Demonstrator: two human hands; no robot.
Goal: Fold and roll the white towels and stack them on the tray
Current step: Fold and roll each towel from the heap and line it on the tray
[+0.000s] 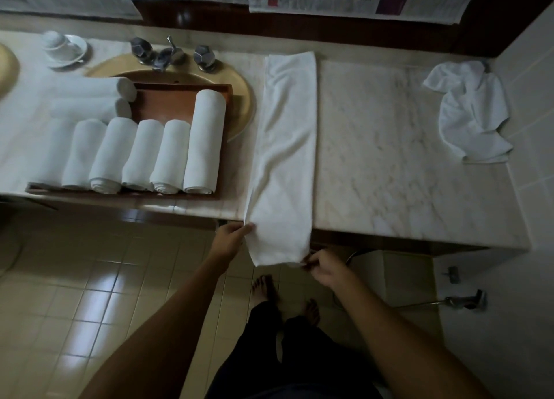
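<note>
Head view, hands [230,236] pinching folded towel [284,146], tray [180,102] partly hidden

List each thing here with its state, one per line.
Long white folded towel: flat on counter, near end overhanging
Left hand: pinching its near corner
Right hand: pinching the other corner
Wooden tray: holding rolled white towels
Crumpled white towel: unfolded

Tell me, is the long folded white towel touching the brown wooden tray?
Apart. The head view shows a strip of marble counter between the long folded white towel and the brown wooden tray.
</note>
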